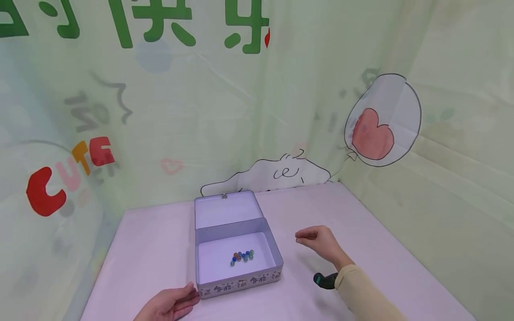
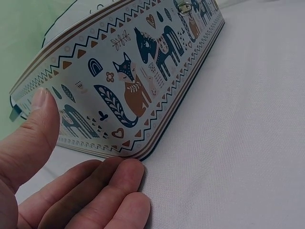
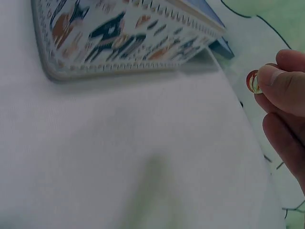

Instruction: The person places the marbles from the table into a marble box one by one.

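Observation:
A hinged tin box (image 1: 229, 289) printed with foxes and horses stands on the table with its lid (image 1: 229, 209) raised at the back. Several glass marbles (image 1: 242, 256), blue, green and orange, lie loosely grouped on its floor. At the box's near left corner rests my left hand (image 1: 170, 303), fingers fairly straight; in the left wrist view the fingertips (image 2: 128, 171) lie by the bottom corner. My right hand (image 1: 321, 244) hovers right of the box. Between its thumb and finger it pinches a red and pale-yellow marble (image 3: 251, 82), visible in the right wrist view.
The table (image 1: 152, 249) wears a pale pinkish-white cloth. Printed curtains (image 1: 176, 111) hang behind it and on both sides. A black strap-like piece (image 1: 326, 281) sits by the right wrist, under the cream sleeve (image 1: 361, 292).

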A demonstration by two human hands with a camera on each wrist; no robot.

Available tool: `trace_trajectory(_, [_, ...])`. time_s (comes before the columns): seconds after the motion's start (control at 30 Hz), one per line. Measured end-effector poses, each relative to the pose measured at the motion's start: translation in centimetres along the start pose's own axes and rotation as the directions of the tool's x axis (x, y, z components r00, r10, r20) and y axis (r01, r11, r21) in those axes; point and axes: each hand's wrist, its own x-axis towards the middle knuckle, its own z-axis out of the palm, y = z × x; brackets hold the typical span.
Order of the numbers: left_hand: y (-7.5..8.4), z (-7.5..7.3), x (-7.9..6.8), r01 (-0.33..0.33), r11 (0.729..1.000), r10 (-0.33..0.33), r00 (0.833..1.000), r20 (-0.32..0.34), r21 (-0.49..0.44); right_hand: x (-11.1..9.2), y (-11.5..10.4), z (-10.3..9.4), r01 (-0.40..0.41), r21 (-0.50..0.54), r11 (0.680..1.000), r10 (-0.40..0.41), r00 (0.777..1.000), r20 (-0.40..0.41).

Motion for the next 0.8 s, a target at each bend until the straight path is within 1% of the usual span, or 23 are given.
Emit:
trace_trajectory(0.2, [-0.1,0.1,-0.1,-0.025,1.000,0.025,1.000,-0.002,0.012,3.3,-4.8,3.4,0.040,0.022,0.999,-0.041,0.998,0.039])
trace_trajectory(0.33, [-0.1,0.5,-0.1,-0.042,0.999,0.042,0.999,-0.034,0.023,5.0,-6.9,5.4,0.098,0.021,0.995,-0.099,0.992,0.080])
trace_trajectory(0.4, [0.0,0.7,-0.1,-0.047,0.998,0.049,0.997,-0.058,0.034,5.7,-7.3,6.3,0.117,0.018,0.993,-0.119,0.988,0.096])
trace_trajectory(0.5, [0.0,0.9,0.0,-0.051,0.997,0.055,0.995,-0.086,0.056,6.5,-7.6,7.3,0.119,0.020,0.993,-0.121,0.987,0.108])
trace_trajectory(0.63, [-0.1,1.0,0.2,-0.050,0.995,0.057,0.994,-0.093,0.081,7.1,-7.7,8.2,0.110,0.018,0.994,-0.111,0.987,0.113])
trace_trajectory(0.8, [-0.1,0.7,0.3,-0.041,0.996,0.049,0.993,-0.104,0.080,7.5,-7.8,8.8,0.101,0.014,0.995,-0.102,0.988,0.119])
